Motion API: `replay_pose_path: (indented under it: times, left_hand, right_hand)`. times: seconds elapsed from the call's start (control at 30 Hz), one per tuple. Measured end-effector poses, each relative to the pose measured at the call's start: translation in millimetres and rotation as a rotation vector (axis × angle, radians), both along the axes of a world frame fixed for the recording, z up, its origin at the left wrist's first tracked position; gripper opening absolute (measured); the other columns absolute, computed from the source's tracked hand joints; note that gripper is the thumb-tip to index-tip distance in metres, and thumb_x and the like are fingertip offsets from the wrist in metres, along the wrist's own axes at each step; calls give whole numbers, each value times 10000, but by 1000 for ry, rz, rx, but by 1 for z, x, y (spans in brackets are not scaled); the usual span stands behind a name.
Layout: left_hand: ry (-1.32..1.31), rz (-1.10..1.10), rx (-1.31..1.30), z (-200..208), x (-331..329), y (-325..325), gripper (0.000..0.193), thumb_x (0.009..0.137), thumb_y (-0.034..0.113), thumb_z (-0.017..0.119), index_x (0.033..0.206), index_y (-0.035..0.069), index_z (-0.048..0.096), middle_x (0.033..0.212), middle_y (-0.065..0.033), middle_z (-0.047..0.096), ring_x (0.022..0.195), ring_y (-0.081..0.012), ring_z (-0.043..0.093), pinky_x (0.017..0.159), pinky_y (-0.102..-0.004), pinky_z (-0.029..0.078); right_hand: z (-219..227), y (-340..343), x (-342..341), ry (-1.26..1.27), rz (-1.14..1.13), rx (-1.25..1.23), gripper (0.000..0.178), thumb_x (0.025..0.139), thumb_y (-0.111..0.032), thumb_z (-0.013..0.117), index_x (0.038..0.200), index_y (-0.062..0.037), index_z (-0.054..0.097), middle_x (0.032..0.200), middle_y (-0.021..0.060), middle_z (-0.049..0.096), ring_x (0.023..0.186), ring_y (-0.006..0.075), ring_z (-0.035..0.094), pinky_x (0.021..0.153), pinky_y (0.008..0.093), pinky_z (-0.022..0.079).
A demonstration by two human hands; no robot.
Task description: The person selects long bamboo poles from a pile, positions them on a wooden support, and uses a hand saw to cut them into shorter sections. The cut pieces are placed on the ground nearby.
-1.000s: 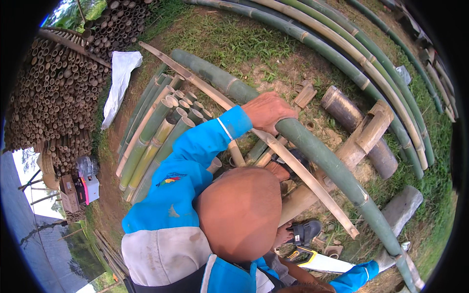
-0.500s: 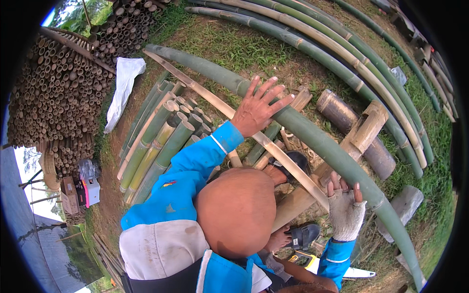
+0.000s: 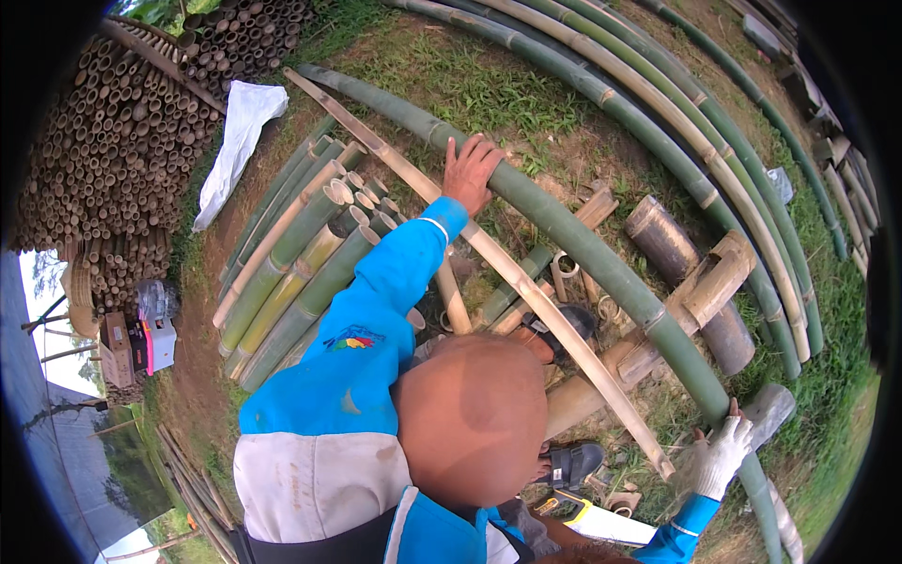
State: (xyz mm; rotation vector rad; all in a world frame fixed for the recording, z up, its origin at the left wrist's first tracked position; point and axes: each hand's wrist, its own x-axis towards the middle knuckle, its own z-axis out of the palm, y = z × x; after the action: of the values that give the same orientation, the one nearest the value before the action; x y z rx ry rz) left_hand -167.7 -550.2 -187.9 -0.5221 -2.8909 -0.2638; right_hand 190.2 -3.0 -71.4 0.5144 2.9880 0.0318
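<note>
A long green bamboo pole (image 3: 583, 237) runs diagonally from the upper left to the lower right. Bare and with its fingers curled over the pole, my left hand (image 3: 473, 174) holds it in its upper stretch. My right hand (image 3: 722, 461), in a whitish fingertip-less glove, grips the same pole near its lower right end, thumb apart on the near side. Nearer to me, a pale split bamboo strip (image 3: 515, 274) lies alongside, passing by my left wrist. Beneath the pole sits a thick notched bamboo piece (image 3: 719, 274), across a dark bamboo log (image 3: 662, 230).
Cut green bamboo lengths (image 3: 301, 249) are piled at the left. More long poles (image 3: 648, 132) lie across the grass at upper right. A handsaw (image 3: 606, 524) rests near my sandalled foot (image 3: 573, 462). Behind are a white sheet (image 3: 242, 141) and stacked bamboo (image 3: 113, 160).
My right hand has slid down and rightward along the pole, away from the strip's end. My left hand has moved slightly left, its spread fingers now curled. The pole has shifted a little.
</note>
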Motion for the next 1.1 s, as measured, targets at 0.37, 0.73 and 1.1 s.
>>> replay_pose_path:
  times: [0.37, 0.73, 1.1]
  left_hand:
    - [319, 424, 306, -17, -67, -60, 757, 803, -51, 758, 1503, 158, 558, 1631, -203, 406, 1569, -438, 310, 1259, -664, 325]
    - [180, 1204, 636, -57, -11, -100, 939, 966, 133, 759, 1678, 22, 158, 1585, -321, 398, 1402, -449, 539, 1104, -594, 522]
    - [-27, 1005, 1600, -44, -16, -107, 587, 1053, 84, 584, 1567, 11, 309, 936, -161, 689, 611, -250, 633, 542, -451, 563]
  right_hand:
    - [-19, -43, -94, 122, 309, -71, 720, 707, -177, 908, 1356, -56, 619, 1259, 265, 594, 1180, 478, 588, 1059, 558, 478]
    - [-47, -95, -131, 160, 264, -83, 742, 803, -204, 873, 1478, -116, 580, 1243, 221, 563, 1220, 451, 579, 1090, 591, 443]
    - [-5, -159, -26, 63, 388, -802, 640, 861, -133, 855, 1450, -91, 608, 1236, 210, 639, 1120, 443, 666, 921, 466, 577]
